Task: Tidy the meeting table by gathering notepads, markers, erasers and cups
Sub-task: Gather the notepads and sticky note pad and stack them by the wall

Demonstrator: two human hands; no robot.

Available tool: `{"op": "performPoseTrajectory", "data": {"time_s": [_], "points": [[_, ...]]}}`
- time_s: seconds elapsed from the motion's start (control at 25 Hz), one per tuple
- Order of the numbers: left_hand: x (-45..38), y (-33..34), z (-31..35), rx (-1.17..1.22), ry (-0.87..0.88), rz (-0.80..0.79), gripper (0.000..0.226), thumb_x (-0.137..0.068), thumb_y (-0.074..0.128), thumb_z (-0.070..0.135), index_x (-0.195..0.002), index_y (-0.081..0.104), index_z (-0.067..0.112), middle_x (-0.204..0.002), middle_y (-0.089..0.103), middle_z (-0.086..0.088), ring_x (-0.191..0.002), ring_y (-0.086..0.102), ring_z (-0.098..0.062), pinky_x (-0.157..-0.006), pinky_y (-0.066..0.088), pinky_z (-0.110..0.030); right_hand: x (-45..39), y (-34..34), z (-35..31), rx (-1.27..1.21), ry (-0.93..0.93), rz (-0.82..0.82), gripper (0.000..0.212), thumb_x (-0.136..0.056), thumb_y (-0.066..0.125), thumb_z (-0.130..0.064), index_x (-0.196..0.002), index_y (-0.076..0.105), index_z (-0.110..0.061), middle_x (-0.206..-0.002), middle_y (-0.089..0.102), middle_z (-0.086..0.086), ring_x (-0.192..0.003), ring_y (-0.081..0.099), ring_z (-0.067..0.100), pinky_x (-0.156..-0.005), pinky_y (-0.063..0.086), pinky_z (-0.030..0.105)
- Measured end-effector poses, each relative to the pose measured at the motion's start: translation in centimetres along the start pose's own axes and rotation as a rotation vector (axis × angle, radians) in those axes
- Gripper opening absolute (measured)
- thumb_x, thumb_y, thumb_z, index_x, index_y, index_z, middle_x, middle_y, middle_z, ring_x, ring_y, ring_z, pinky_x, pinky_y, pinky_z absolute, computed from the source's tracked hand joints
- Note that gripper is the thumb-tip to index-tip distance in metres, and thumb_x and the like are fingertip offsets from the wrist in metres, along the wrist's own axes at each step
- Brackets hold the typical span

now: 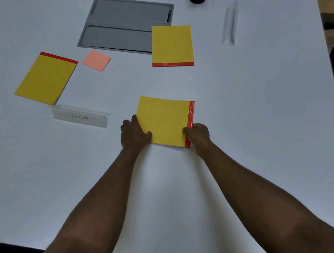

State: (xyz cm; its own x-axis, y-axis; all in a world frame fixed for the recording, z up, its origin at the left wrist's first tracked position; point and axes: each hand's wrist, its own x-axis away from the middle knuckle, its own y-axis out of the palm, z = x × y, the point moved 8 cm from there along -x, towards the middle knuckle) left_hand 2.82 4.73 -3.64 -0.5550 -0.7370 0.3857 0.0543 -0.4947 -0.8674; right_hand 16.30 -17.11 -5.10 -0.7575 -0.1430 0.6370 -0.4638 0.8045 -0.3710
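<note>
A yellow notepad with a red binding strip [163,120] lies on the white table in front of me. My left hand [134,133] grips its near-left corner, thumb on top. My right hand [197,134] pinches its red bound edge on the right. A second yellow notepad [46,78] lies at the left, and a third yellow notepad [171,45] lies farther back, overlapping the grey panel. Between them rests a pink sticky-note pad [96,60].
A grey recessed cable panel [117,27] is set into the table at the back. A clear name stand marked "ELEPHANT" [80,116] stands left of my hands. Another clear stand [229,25] is at the back right, and a dark object [197,1] at the top edge.
</note>
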Motion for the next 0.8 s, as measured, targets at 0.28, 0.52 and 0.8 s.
{"op": "performPoseTrajectory", "data": {"time_s": [0.28,0.52,0.8], "points": [[2.3,1.3,0.7,0.116,0.112,-0.051,0.074,-0.083,0.067,0.041,-0.144,0.037,0.011,-0.129,0.049,-0.016,-0.122,0.048,-0.035,-0.097,0.042,-0.044,-0.9,-4.8,-1.8,-0.160,-0.129,-0.287,0.026,-0.095,0.058,-0.021,-0.118,0.055,-0.032,-0.116,0.066,0.003,-0.098,0.066,0.021,-0.077,0.059,0.039],[2.7,-0.5,3.7,0.289,0.276,-0.004,0.076,-0.085,0.067,0.041,-0.147,0.034,0.013,-0.142,0.047,-0.005,-0.127,0.047,-0.023,-0.104,0.040,-0.040,-1.5,-5.5,-3.9,0.002,-0.155,-0.671,0.042,-0.083,0.071,-0.033,-0.123,0.062,-0.029,-0.118,0.069,-0.001,-0.104,0.068,0.019,-0.078,0.057,0.034],[3.1,3.5,1.9,0.913,-0.030,-0.619,0.019,-0.094,0.060,0.023,-0.111,0.067,0.019,-0.108,0.074,-0.003,-0.097,0.071,-0.023,-0.076,0.056,-0.034,-3.3,-3.5,-3.9,0.008,-0.077,-0.698,0.034,-0.075,0.077,-0.035,-0.106,0.071,-0.021,-0.103,0.073,0.001,-0.088,0.070,0.015,-0.069,0.056,0.028]]}}
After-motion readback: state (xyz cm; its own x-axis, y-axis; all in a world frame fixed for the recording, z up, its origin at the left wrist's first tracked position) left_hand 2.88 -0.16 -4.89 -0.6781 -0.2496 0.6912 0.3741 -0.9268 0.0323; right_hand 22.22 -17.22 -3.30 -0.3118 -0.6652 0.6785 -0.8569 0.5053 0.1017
